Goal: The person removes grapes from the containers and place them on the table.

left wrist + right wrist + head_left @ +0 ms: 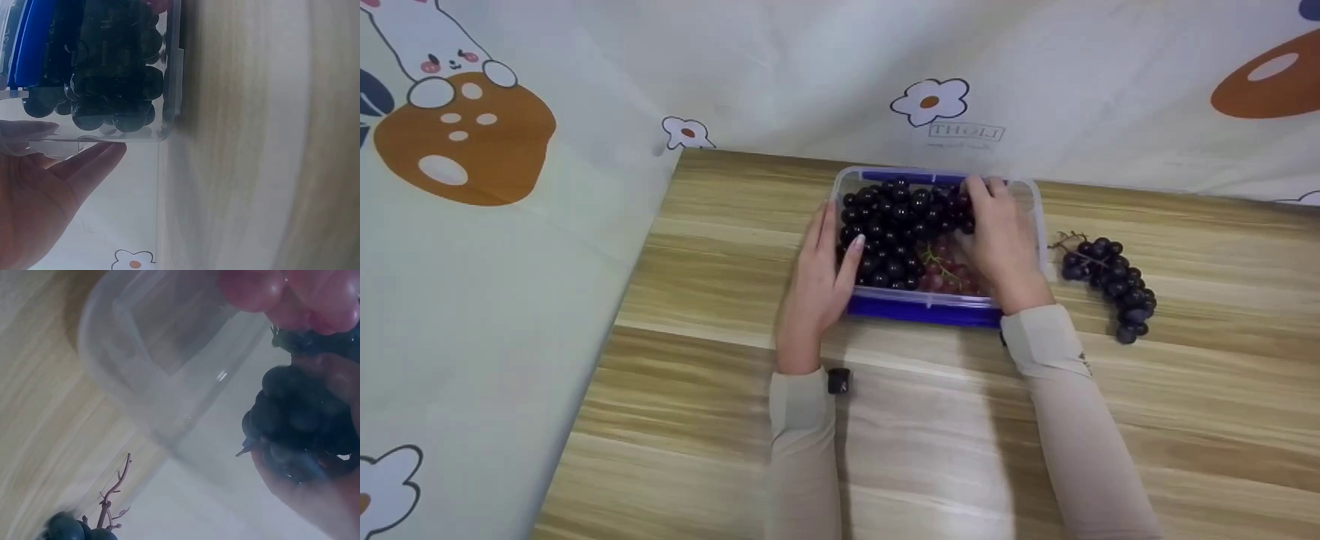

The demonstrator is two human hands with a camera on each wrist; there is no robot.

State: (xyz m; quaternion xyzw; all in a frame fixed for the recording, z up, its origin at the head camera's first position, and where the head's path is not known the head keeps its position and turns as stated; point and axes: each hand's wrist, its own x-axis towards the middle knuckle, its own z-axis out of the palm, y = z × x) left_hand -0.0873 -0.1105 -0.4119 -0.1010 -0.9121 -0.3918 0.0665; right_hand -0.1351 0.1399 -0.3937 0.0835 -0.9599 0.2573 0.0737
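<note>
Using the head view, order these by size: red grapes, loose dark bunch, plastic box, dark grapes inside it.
1. Plastic box
2. Dark grapes inside it
3. Loose dark bunch
4. Red grapes, counting only what shows

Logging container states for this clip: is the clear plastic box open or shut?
Open: its top is uncovered, and the right hand reaches inside the clear plastic box, holding dark grapes.

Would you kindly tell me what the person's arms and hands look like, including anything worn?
The left sleeve and right sleeve are long and pale beige, with broad cuffs. A small black, boxy device sits at the left cuff; a tiny dark marking shows on the right sleeve. The left hand and right hand are ungloved.
</note>
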